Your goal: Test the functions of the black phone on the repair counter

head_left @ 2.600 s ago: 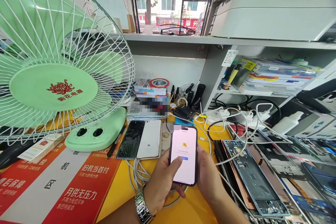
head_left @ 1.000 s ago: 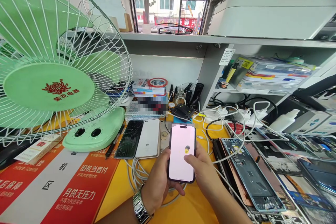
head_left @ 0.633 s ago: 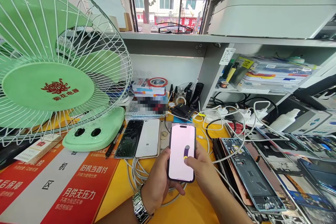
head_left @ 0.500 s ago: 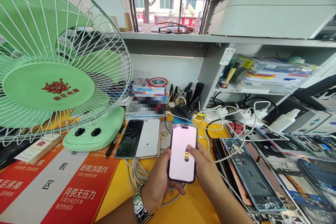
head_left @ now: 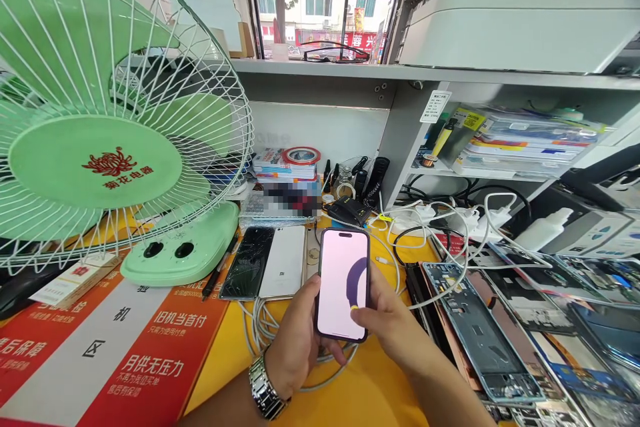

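Note:
A smartphone (head_left: 336,280) in a dark case is held upright over the yellow desk mat, its pale pink screen facing me. My left hand (head_left: 295,330) wraps around its left edge, thumb along the side and fingertips showing beneath. A metal-band watch (head_left: 265,383) is on that wrist. Closed at the right edge is my right hand (head_left: 393,320), its thumb resting on the lower right of the screen, at the end of a dark purple curved stroke. The right fingers behind the phone are partly hidden. A white phone (head_left: 284,260) and a cracked black phone (head_left: 247,261) lie left of it.
A green fan (head_left: 95,160) fills the left side, above a red and grey printed mat (head_left: 165,347). Disassembled phone frames (head_left: 480,333) cover the right. White cables (head_left: 467,260) tangle behind them, and a grey cable coil (head_left: 260,327) lies beside my left hand.
The right thumb has slid down the screen, and a curved purple stroke has appeared in place of a small yellow mark. The phone has shifted slightly left and up.

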`<act>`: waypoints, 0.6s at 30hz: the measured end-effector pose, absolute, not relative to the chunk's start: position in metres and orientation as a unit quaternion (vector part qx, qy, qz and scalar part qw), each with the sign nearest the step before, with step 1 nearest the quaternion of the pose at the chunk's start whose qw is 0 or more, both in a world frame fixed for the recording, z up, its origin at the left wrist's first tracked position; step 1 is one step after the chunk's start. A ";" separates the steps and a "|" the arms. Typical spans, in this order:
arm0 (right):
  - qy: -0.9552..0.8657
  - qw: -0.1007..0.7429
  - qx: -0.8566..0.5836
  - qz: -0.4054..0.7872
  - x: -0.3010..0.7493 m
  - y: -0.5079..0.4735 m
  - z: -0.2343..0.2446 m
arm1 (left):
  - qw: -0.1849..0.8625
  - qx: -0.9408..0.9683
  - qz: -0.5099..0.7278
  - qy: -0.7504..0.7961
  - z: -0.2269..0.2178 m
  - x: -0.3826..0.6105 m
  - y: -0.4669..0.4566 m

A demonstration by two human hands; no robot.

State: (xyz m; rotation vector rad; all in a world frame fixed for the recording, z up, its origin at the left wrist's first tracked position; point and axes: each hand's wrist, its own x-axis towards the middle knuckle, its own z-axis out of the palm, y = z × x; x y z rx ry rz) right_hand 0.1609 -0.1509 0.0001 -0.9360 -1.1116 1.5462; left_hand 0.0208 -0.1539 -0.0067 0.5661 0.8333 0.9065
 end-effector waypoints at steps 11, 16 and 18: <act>-0.444 0.500 -0.425 0.610 0.166 -0.148 -0.001 | 0.760 0.296 0.429 0.388 -0.015 0.021 -0.152; -0.440 0.490 -0.423 0.622 0.167 -0.147 -0.002 | 0.764 0.290 0.429 0.384 -0.013 0.021 -0.151; -0.420 0.513 -0.456 0.594 0.168 -0.146 -0.008 | 0.761 0.301 0.427 0.385 -0.016 0.022 -0.153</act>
